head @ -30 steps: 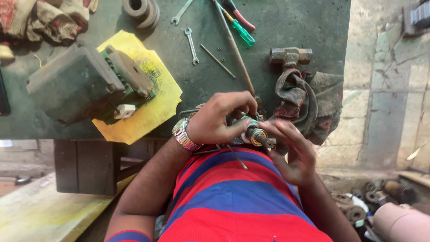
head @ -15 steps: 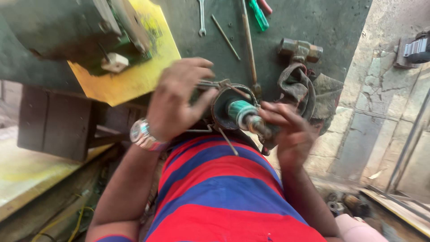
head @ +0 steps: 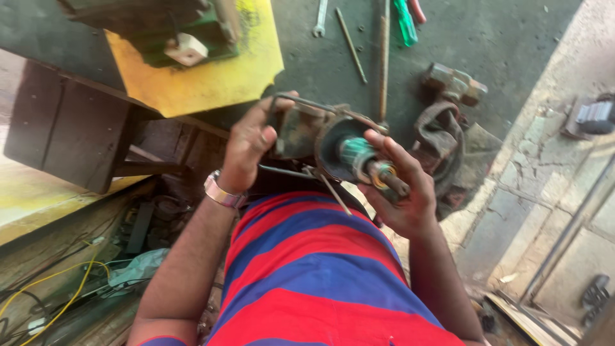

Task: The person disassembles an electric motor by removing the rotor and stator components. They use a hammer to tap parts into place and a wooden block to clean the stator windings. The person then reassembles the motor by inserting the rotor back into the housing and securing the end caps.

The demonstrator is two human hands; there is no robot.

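head view looks down your striped red and blue shirt (head: pixel 307 275) to both hands, raised just off the near edge of the dark workbench (head: pixel 487 38). your left hand (head: pixel 250 144) is wrapped around the rusty motor housing (head: pixel 298 131), fingers curled together and clamped on its body, thumb side toward you; a metal watch (head: pixel 223 192) sits on that wrist. your right hand (head: pixel 400 192) cups the armature (head: pixel 362 163) that sticks out of the housing's round opening, fingers spread a little apart under and beside its green windings and copper-coloured end, touching it in a loose grip. thin long bolts (head: pixel 333 192) run alongside the housing, one slanting down toward your shirt.

on the bench beyond your hands lies a yellow sheet (head: pixel 211 77) with a grey-green machine block (head: pixel 160 25) resting on it. to the right of that are a small spanner (head: pixel 319 18), a thin rod (head: pixel 351 45), a long wooden-handled tool (head: pixel 383 61) and a green-handled screwdriver (head: pixel 405 22). a dirty rag (head: pixel 442 138) is bunched just beyond your right hand, with a metal fitting (head: pixel 455 83) near it. yellow cable (head: pixel 64 288) trails over the floor at lower left.
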